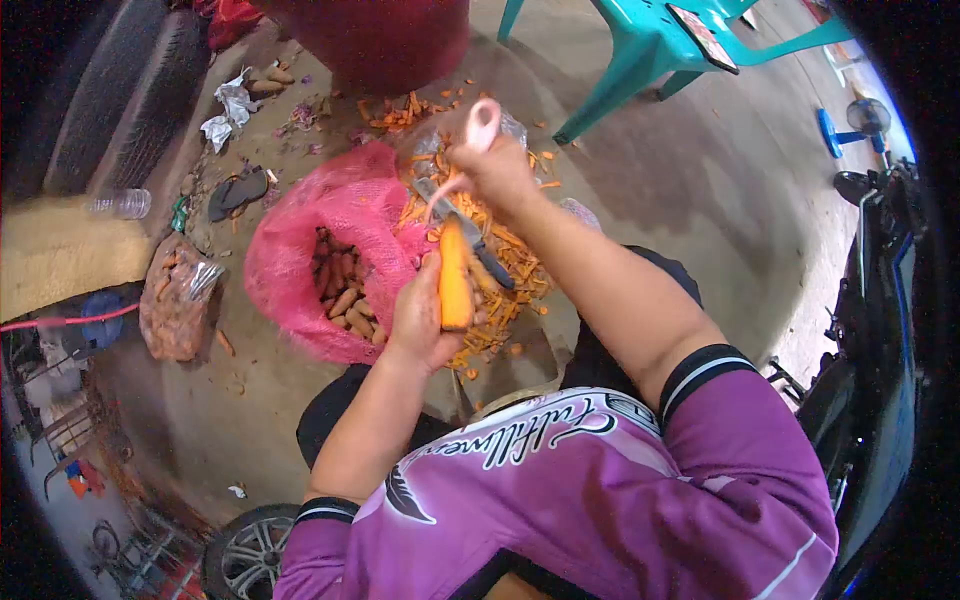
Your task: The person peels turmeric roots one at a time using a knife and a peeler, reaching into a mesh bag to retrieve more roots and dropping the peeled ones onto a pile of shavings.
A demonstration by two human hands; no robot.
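Observation:
My left hand (414, 318) is wrapped round a sweet potato (456, 278), its orange flesh bare along the upper side. Above it, my right hand (497, 172) grips a pink-handled peeler (483, 122), slightly blurred and apart from the root. A knife (492, 266) with a dark handle lies beyond the sweet potato, over a heap of orange strips (515, 262). Left of my hands stands a pink mesh sack (285, 250), open at the top, with several brown unpeeled sweet potatoes (345, 300) inside.
A dark red tub (375, 45) stands ahead, with a teal plastic chair (630, 60) holding a phone-like flat object to its right. Tyres (135, 110), a sandal (238, 193) and a clear bag of brownish pieces (175, 300) are on the left. A motorbike (870, 330) stands at right.

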